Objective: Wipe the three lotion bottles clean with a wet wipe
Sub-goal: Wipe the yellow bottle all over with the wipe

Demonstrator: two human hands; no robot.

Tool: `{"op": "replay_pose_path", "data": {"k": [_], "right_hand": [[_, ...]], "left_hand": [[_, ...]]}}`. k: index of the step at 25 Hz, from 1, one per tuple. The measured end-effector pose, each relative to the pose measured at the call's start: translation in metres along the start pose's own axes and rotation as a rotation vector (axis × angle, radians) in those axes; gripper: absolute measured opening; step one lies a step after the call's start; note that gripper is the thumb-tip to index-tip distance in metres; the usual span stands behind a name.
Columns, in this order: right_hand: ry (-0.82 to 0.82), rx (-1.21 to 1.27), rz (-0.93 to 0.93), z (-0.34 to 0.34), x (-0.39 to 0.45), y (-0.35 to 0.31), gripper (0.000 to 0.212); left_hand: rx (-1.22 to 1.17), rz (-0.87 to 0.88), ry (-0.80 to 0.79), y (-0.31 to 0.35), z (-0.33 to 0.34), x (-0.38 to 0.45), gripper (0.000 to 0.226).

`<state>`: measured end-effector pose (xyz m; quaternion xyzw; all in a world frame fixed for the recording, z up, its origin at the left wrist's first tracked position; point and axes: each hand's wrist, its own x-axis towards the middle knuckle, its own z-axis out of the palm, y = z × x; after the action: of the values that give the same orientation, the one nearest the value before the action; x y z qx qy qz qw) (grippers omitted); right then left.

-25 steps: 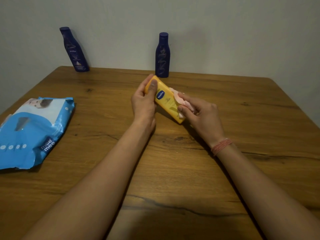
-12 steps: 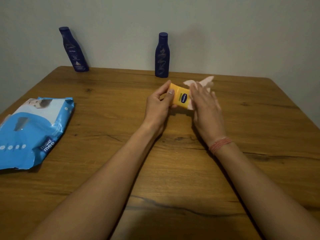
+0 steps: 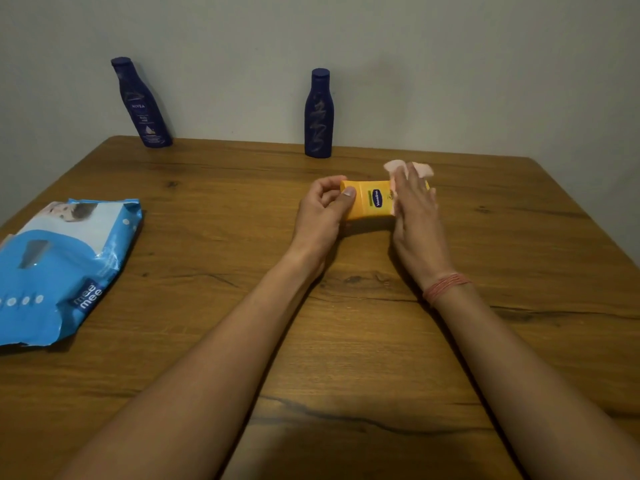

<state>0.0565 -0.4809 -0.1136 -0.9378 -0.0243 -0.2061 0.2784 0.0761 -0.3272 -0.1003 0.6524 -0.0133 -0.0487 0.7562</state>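
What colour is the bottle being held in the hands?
Yellow bottle with a blue label, clear in the head view.

left hand [image 3: 320, 211] gripping yellow bottle [image 3: 370, 201], right hand [image 3: 414, 206] pressing wipe [image 3: 393, 167]

wooden table [image 3: 207, 341], grey wall [image 3: 450, 64]

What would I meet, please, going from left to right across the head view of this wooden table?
Blue wet-wipe pack → leaning dark blue Nivea lotion bottle → upright dark blue lotion bottle → yellow Vaseline lotion bottle, gripped at its left end by the left hand → right hand pressing a pale pink wet wipe on it.
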Motion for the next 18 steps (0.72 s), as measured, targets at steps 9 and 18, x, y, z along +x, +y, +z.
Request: {"op": "replay_pose_path", "data": {"k": [9,18], "right_hand": [[0.046,0.002,0.025,-0.002,0.002,0.004,0.057],[0.027,-0.079,-0.126,0.006,-0.005,-0.018,0.078]], "left_hand": [[-0.089,0.045,-0.01,0.004,-0.006,0.001,0.031],[-0.13,0.059,0.045,0.005,-0.006,0.0,0.029]]}}
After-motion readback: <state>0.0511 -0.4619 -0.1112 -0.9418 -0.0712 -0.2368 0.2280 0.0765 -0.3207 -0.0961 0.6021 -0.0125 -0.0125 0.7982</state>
